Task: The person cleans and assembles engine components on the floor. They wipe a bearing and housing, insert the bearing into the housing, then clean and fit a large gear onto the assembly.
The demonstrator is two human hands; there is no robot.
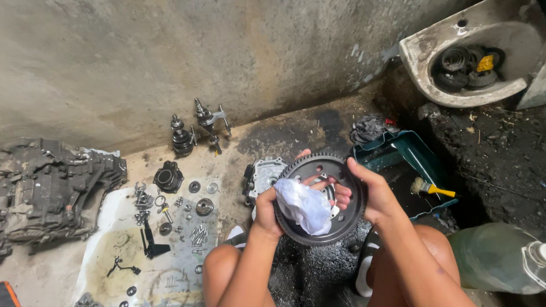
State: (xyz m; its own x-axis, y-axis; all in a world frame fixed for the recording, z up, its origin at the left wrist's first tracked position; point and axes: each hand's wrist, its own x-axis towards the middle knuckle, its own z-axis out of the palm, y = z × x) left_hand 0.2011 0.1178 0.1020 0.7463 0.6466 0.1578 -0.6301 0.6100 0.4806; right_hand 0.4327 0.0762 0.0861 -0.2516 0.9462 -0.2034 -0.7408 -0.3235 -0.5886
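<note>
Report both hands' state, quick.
Left hand: closed on a white rag, pressed against the ring gear.
Right hand: gripping the ring gear's rim.

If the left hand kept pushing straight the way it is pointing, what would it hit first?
The left hand points right, pressing a white cloth against the big toothed gear. It would meet the cloth and gear face at once; beyond them probably the right hand, though depth is unclear.

arms: bare, no sleeves | hands: left hand [266, 209] & right hand [374, 195] no gloves | legs: bare knees
</note>
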